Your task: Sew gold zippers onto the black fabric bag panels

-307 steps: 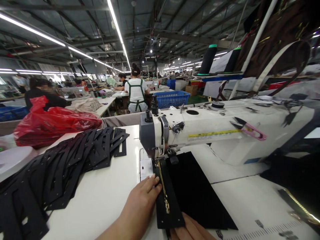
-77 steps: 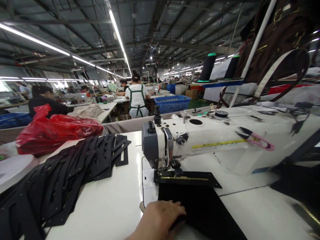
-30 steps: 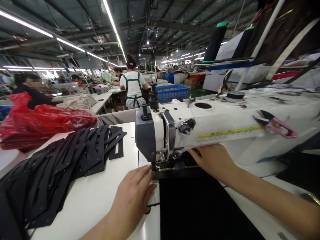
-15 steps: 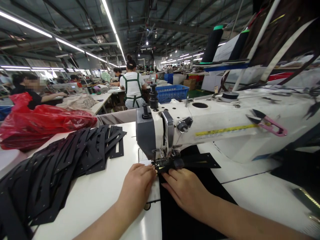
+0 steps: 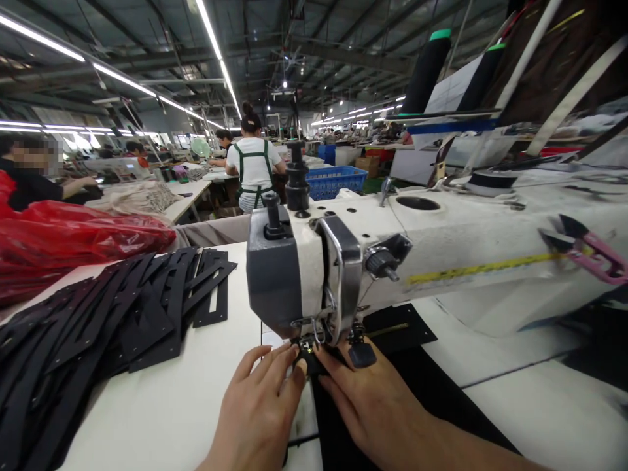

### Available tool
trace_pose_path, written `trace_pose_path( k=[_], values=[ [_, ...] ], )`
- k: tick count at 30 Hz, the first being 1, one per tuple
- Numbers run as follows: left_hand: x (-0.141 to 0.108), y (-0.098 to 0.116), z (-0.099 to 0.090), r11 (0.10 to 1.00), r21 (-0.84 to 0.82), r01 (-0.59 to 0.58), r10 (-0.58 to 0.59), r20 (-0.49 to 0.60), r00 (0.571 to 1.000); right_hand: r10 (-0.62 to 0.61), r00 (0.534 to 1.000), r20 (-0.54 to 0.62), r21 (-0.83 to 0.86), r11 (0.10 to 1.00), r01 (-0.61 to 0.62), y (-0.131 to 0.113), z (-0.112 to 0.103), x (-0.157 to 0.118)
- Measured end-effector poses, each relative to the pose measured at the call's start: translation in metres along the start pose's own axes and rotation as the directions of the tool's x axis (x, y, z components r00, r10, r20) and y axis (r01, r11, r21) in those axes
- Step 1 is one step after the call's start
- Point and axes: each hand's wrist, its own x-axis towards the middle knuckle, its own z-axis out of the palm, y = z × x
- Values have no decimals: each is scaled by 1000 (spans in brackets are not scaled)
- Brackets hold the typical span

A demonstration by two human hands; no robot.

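In the head view, the black zipper strip [image 5: 415,327], lying from six to four o'clock beneath the sewing machine [image 5: 275,268], is touched by left hand [image 5: 258,399] at seven and right hand [image 5: 383,392] at five, grip untellable, and is probably best guided flat with even pressure.

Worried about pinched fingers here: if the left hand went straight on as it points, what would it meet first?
Probably the metal presser foot of the sewing machine, just ahead of the left hand. Depth is unclear there, so the gap is hard to judge.
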Motion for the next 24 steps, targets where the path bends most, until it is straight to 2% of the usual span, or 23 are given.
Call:
trace_pose_path(
  k=[11, 19, 24],
  values=[
    [6, 5, -1, 997, 63, -37, 32, 71, 997, -21, 1000, 18, -38, 999, 21, -7, -4, 6],
    [12, 5, -2, 998, 61, -28, 26, 36, 999, -30, 1000, 8, 23, 999, 29, -3, -3, 5],
    [9, 1, 3, 1000, 19, -5, 4, 51, 999, -27, 1000, -3, 42, 999, 27, 1, 0, 8]
  ],
)
